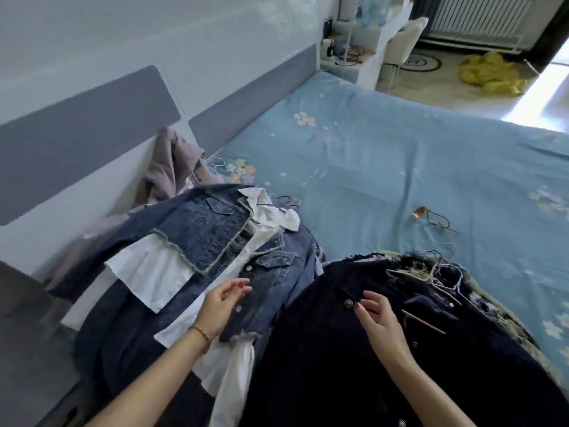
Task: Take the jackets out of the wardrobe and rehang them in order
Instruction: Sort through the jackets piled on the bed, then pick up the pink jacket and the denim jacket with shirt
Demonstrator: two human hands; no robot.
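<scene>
Several jackets lie spread on a blue bed (pixel 385 155). A denim jacket with white shirt panels (pixel 203 241) lies at centre left, on a hanger whose hook shows at its collar. A dark navy corduroy jacket (pixel 354 349) with metal buttons lies at lower right. A mauve garment (pixel 172 161) leans against the headboard. My left hand (pixel 223 306) hovers over the denim jacket's front, fingers loosely apart. My right hand (pixel 377 315) rests on the navy jacket beside a button, fingers apart, holding nothing.
Wire hangers (pixel 443 266) lie tangled at the navy jacket's collar. A small gold item with a cord (pixel 423 212) sits on the sheet. A grey padded headboard (pixel 92 124) runs along the left. Beyond the bed stand a white chair (pixel 403 41), a radiator and yellow cloth (pixel 489 73).
</scene>
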